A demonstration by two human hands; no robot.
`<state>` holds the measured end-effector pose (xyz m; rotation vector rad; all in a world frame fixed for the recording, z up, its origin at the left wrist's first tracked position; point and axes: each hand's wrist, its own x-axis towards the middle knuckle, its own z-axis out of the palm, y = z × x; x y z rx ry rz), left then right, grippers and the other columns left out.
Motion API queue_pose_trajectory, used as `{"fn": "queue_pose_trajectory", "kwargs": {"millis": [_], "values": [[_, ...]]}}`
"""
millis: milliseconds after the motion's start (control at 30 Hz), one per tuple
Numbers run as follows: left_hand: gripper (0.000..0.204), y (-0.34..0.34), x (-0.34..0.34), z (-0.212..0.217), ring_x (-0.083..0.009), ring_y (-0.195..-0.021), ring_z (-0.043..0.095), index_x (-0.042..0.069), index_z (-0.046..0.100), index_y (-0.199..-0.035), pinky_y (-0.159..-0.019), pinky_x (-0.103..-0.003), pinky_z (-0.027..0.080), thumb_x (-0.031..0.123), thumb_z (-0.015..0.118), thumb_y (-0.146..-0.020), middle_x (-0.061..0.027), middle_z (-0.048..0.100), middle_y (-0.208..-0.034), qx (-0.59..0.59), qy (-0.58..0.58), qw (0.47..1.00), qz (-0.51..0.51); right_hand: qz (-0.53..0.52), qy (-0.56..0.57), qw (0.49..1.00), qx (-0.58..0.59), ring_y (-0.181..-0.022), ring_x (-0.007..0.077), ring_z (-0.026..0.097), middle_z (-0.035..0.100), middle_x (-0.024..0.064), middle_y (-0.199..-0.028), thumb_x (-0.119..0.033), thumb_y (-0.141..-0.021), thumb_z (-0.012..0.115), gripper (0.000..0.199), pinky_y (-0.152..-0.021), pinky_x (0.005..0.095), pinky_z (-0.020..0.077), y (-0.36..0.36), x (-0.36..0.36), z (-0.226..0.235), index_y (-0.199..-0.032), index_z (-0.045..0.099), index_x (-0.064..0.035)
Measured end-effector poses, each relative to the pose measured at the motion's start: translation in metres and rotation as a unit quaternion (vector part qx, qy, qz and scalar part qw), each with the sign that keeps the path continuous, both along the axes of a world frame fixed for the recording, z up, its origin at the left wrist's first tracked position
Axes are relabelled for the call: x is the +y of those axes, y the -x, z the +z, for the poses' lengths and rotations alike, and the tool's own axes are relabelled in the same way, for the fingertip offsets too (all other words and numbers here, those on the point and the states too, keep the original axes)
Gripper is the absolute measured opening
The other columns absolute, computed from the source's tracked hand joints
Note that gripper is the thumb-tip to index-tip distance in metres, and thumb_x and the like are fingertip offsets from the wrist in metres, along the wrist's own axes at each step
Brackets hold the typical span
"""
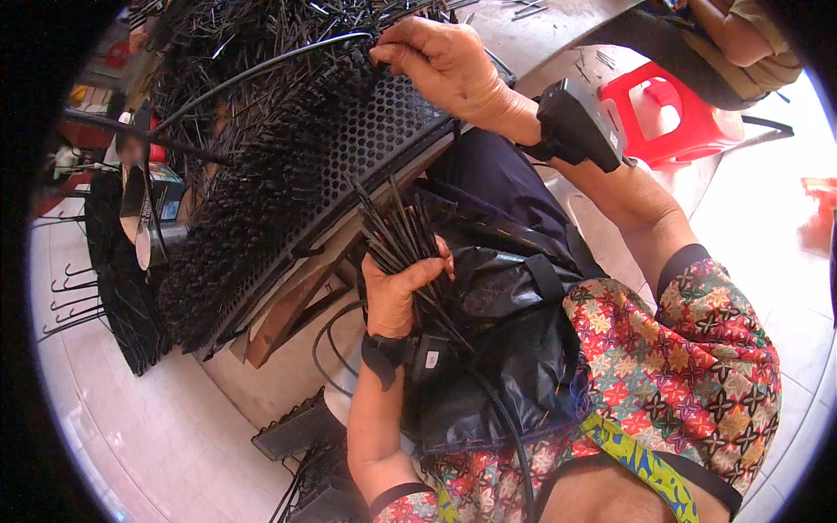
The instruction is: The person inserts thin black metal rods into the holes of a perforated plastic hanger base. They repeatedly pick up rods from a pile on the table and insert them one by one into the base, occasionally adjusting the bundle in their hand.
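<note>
A bundle of thin black strips (399, 228) is gripped in my left hand (401, 283), its thumb wrapped across it, above the black plastic sheet on my lap. My right hand (449, 70) is closed in a pinch over the far right end of a black perforated panel (370, 144). What its fingertips hold is too small to make out. A long, thin, curved dark rod (270, 63) ends beside those fingertips. Dense rows of short black strips (253, 205) stand up from the panel; rows of bare holes show along its near right side.
A heap of loose black strips (261, 26) lies beyond the panel. Wooden supports (283, 322) stand under it. A red plastic stool (676, 122) and another person's arm (732, 30) are at upper right. Black hooked rods (74, 296) and a dark hanging bundle (122, 270) are at left.
</note>
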<state>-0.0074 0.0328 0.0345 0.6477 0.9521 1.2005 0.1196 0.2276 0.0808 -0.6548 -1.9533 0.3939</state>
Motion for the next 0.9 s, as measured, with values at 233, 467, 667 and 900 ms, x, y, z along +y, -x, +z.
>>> {"fn": "queue_pose_trajectory", "kwargs": {"millis": [233,467,667,900], "values": [[0.022,0.0,-0.001,-0.004,-0.0234,-0.065,0.059,-0.005,0.057,-0.085,-0.057,-0.033,0.05,0.0,0.062,-0.064,-0.0109,0.059,-0.077,-0.014,0.013,1.0,0.007,0.053,0.123,0.986,0.101,-0.064,0.0085,0.06,0.064,0.0038,-0.073,-0.01,-0.086,0.059,0.011,-0.059,0.0204,0.0491,0.008,0.0,-0.005,-0.09,0.062,-0.0001],[0.025,0.002,-0.002,-0.009,-0.0231,-0.066,0.059,-0.004,0.056,-0.088,-0.058,-0.033,0.051,-0.001,0.064,-0.064,-0.0109,0.06,-0.078,-0.044,0.014,0.999,0.008,0.123,0.178,0.965,0.146,-0.06,0.008,0.058,0.062,0.004,-0.068,-0.01,-0.085,0.059,0.012,-0.056,0.0212,0.0481,0.01,0.012,-0.006,-0.089,0.062,0.0006],[0.025,0.002,-0.001,-0.014,-0.0221,-0.067,0.061,-0.003,0.057,-0.089,-0.059,-0.033,0.053,-0.005,0.064,-0.065,-0.0104,0.062,-0.078,-0.069,0.016,0.998,0.002,0.126,0.073,0.989,0.031,-0.058,0.0091,0.061,0.063,0.0052,-0.067,-0.014,-0.086,0.059,0.015,-0.054,0.0225,0.05,0.006,0.024,-0.003,-0.089,0.063,0.0],[0.027,-0.001,-0.004,-0.01,-0.0247,-0.067,0.06,-0.005,0.056,-0.087,-0.059,-0.035,0.051,0.001,0.065,-0.062,-0.0118,0.059,-0.078,-0.051,0.022,0.998,0.008,0.115,0.245,0.953,0.132,-0.059,0.0099,0.062,0.063,0.0055,-0.07,-0.015,-0.085,0.061,0.017,-0.053,0.0226,0.0514,0.004,0.027,-0.009,-0.089,0.064,0.0015]]}}
